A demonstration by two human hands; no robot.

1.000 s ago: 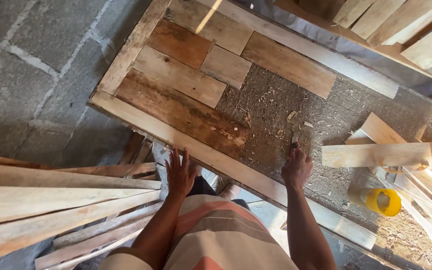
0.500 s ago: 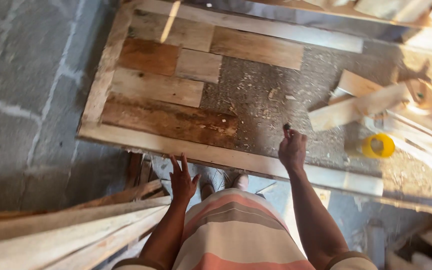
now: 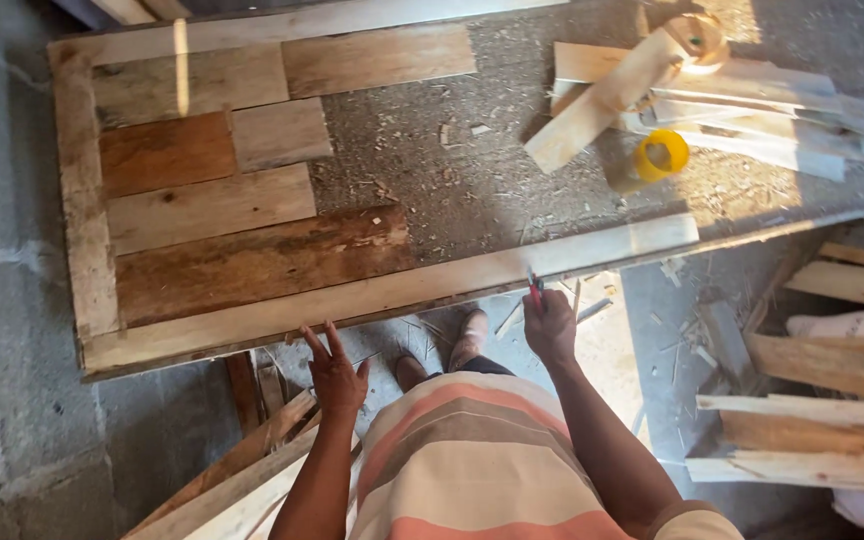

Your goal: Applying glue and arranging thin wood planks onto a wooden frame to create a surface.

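Seen from above, a person in a striped shirt stands at the near long edge of a large wooden frame [image 3: 372,295] lying flat on a sawdust-covered bench.

The right hand [image 3: 549,325] is clenched around a small red pencil-like tool [image 3: 534,290], whose tip points up and away from the body. It sits just at the frame's pale near rail, which runs left to right directly beyond the knuckles.

The left hand [image 3: 335,372] is released and holds nothing. Its fingers are spread, their tips touching or just short of the same rail's underside edge; which one cannot be told.

Beyond the left hand, brown planks [image 3: 252,262] fill the frame's left part, lying parallel to the rail. Beyond the right hand the frame interior is bare and gritty, leaving open room.

Further out and to the right of that hand lie a yellow cup [image 3: 663,154] and loose wood strips [image 3: 732,110]. More offcuts [image 3: 832,400] are stacked to its right, lower down.
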